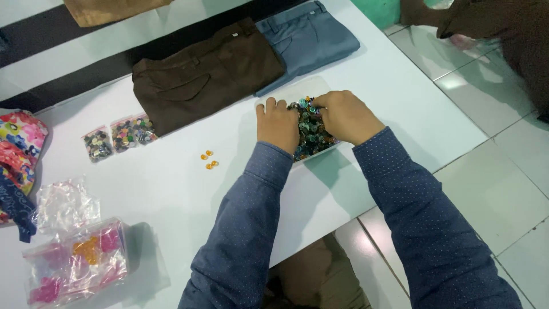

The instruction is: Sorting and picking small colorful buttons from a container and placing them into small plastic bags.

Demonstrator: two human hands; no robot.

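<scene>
Fingers of both hands, left (277,123) and right (345,114), dig into the buttons (309,133) in a tray (269,100) near the bench's far edge, apparently pinching some; picking gently keeps them contained.

A white desk (171,189) fills most of the view, its right edge running diagonally from the top towards the bottom. Beyond that edge lies a floor (503,189) of large pale glossy tiles with thin dark joints, catching soft reflections of light. At the top left, dark bands (68,71) alternate with white ones past the desk's far edge. A green surface (380,10) shows near the top, beside the desk's far right corner.
</scene>
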